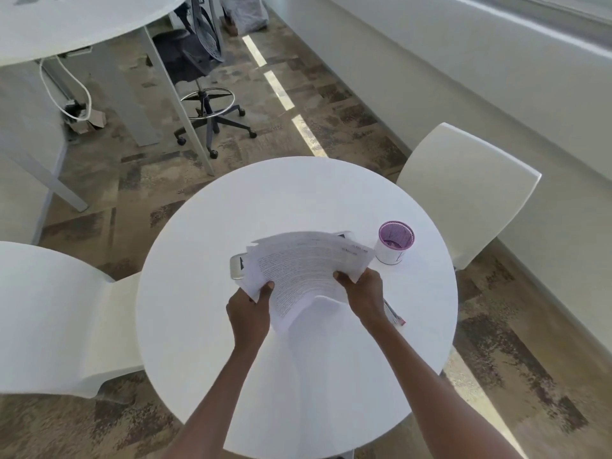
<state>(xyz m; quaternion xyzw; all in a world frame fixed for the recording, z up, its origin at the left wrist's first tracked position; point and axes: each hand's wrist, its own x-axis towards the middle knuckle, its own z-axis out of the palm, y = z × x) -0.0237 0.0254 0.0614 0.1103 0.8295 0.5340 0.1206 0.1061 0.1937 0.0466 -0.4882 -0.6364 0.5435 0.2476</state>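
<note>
Gathering loose papers point(304, 270) over the table point(298, 193)
My left hand point(250, 308) and right hand point(362, 298) each pinch a near corner of the sheaf, thumbs on top. It is light and floppy and the sheets will likely slide apart, so I'd grip both side edges firmly. Beyond it stands a purple-lined cup point(395, 241).

Round white table point(298, 200) on blotchy brown carpet point(139, 180), white chairs point(470, 193) either side, sun stripes point(278, 91) along the pale wall point(463, 77).
</note>
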